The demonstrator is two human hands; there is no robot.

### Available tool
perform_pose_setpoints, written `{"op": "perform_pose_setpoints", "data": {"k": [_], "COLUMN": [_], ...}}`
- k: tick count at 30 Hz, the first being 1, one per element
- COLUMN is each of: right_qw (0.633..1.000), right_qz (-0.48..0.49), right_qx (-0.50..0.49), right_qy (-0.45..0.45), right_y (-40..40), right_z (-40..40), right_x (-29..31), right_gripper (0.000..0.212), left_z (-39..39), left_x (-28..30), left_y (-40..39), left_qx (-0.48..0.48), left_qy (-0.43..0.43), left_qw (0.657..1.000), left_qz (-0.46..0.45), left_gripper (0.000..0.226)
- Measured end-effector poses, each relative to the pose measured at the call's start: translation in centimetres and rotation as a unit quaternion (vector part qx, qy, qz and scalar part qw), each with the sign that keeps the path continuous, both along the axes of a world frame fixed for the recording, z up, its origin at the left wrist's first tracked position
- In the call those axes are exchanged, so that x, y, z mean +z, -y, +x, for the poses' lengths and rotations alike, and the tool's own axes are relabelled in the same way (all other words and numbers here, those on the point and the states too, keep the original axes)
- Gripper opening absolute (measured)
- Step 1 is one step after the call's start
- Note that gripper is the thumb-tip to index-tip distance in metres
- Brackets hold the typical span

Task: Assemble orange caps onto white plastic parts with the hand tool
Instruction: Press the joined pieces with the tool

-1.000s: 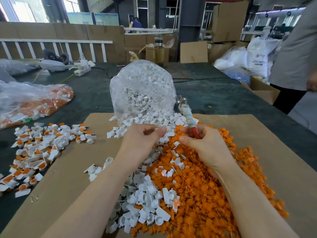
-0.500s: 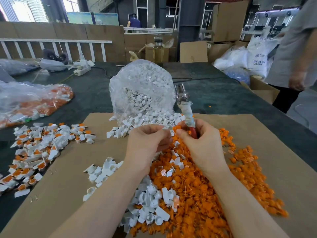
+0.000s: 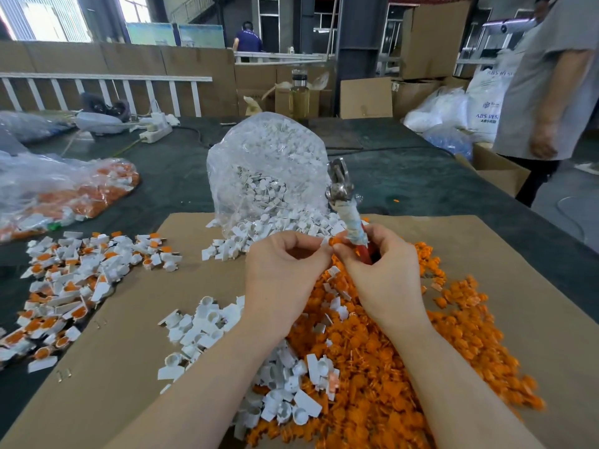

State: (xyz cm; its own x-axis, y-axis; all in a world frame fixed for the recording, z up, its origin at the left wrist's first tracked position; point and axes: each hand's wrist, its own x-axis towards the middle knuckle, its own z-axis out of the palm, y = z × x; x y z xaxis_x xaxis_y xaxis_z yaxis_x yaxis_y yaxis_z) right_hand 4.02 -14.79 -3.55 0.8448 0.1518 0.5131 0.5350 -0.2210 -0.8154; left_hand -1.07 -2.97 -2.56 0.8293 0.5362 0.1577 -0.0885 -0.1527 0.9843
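My left hand (image 3: 285, 270) pinches a small white plastic part (image 3: 325, 242) at its fingertips. My right hand (image 3: 382, 273) grips the hand tool (image 3: 348, 212), a taped red-handled pair of pliers that points up and away, and its fingers also pinch an orange cap (image 3: 335, 242) right against the white part. Both hands meet above a heap of orange caps (image 3: 389, 351). Loose white parts (image 3: 207, 328) lie to its left. A clear bag of white parts (image 3: 269, 176) stands behind the hands.
A pile of assembled white-and-orange pieces (image 3: 64, 280) lies at the left. A bag of orange pieces (image 3: 64, 192) sits further back left. Brown cardboard (image 3: 518, 286) covers the dark table (image 3: 421, 183). A person (image 3: 547, 92) stands at the right.
Both hands have lifted off the heaps and come together, bringing the cap against the white part. The pliers have tipped more upright. The person at the right has stepped closer.
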Motion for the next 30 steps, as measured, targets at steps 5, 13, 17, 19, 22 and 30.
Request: {"op": "perform_pose_setpoints", "data": {"k": [5, 13, 17, 19, 22, 30], "right_qw": [0.999, 0.998, 0.996, 0.991, 0.981, 0.944], "right_qz": [-0.037, -0.046, -0.047, -0.023, -0.044, -0.178], "right_qx": [-0.020, 0.020, 0.062, 0.098, 0.126, 0.207], "right_qy": [0.006, -0.037, -0.047, -0.088, -0.139, -0.186], "right_y": [0.1, 0.3, 0.4, 0.7, 2.1, 4.6], "right_z": [0.1, 0.3, 0.3, 0.5, 1.2, 2.2], "right_x": [0.0, -0.1, -0.1, 0.1, 0.4, 1.1], "right_gripper": [0.012, 0.013, 0.013, 0.014, 0.015, 0.017], "left_z": [0.0, 0.2, 0.4, 0.4, 0.5, 0.7], "left_x": [0.3, -0.2, -0.4, -0.4, -0.3, -0.3], "left_y": [0.0, 0.1, -0.3, -0.5, -0.6, -0.9], "left_qx": [0.006, 0.033, 0.045, 0.034, 0.021, -0.003], "left_qy": [-0.010, -0.013, -0.017, -0.011, -0.003, 0.039], "left_qw": [0.997, 0.997, 0.999, 0.999, 0.999, 0.991], "left_qz": [0.079, 0.070, 0.022, -0.003, -0.037, -0.127], "left_gripper": [0.011, 0.010, 0.012, 0.011, 0.009, 0.009]}}
